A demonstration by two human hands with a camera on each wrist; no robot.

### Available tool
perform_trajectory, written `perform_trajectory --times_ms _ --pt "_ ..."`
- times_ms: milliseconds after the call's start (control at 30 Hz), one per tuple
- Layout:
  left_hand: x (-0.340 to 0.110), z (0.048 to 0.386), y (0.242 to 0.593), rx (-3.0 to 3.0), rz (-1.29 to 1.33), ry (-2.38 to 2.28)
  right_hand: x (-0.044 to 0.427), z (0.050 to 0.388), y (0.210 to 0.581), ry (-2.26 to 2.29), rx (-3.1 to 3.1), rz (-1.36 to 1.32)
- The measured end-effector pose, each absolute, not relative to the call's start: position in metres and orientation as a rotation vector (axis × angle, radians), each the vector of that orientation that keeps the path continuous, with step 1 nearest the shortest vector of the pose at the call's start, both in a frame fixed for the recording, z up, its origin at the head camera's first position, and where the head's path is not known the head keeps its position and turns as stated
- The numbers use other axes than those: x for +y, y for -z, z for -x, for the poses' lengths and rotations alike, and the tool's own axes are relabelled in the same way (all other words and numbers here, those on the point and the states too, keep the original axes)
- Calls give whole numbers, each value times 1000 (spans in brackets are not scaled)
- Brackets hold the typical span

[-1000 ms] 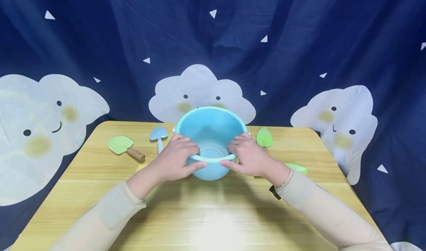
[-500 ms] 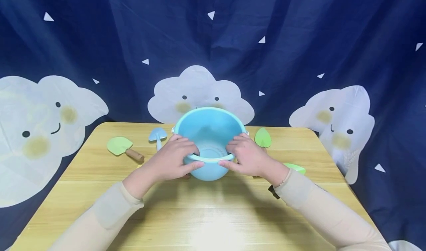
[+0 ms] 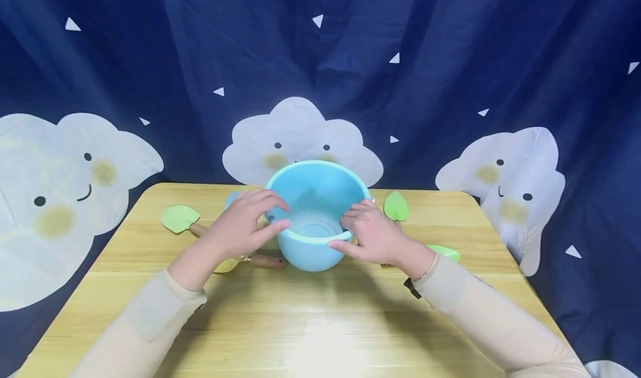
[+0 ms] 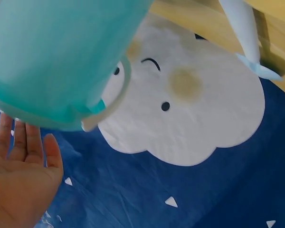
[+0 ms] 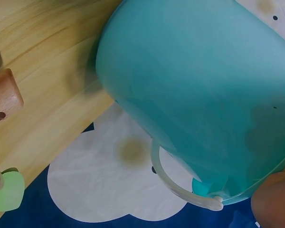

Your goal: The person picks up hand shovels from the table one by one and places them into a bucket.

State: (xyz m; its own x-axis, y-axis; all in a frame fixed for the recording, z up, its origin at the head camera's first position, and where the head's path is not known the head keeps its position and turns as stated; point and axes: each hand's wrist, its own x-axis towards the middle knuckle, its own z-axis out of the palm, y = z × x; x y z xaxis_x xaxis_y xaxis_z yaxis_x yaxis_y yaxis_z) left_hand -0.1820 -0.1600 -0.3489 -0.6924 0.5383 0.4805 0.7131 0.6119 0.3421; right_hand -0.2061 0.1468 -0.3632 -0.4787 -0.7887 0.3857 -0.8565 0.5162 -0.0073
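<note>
1. By the right hand (image 3: 373, 233), the near rim of the blue bucket (image 3: 311, 255) is gripped, fingers curled inside and thumb laid outside.
2. The left hand (image 3: 245, 222) is held loosely spread at the bucket's left side, thumb parted from gently bent fingers; whether the rim is touched cannot be told.
3. The bucket is placed between the hands, round and smooth-walled, its mouth facing upward. A pale curved handle (image 5: 173, 186) is hung from its side.
4. Below the left hand, a yellow tool (image 3: 227, 265) with a brown handle is seen; a blue tool (image 3: 230, 199) is partly hidden behind that hand.
5. Farther left, a rounded light-green shovel (image 3: 180, 219) is laid. To the right, a leaf-shaped green shovel (image 3: 396, 206) and another green tool (image 3: 444, 252) are partly covered.
6. All is backed by a wood-grained table (image 3: 270, 328) and a creased navy curtain (image 3: 320, 49), printed with white clouds (image 3: 300, 124).
</note>
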Motion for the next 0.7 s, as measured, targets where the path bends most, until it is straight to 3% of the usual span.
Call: perform_trajectory --times_ms 700 --pt "-215 200 365 -2554 616 638 147 206 363 -299 -2431 -1368"
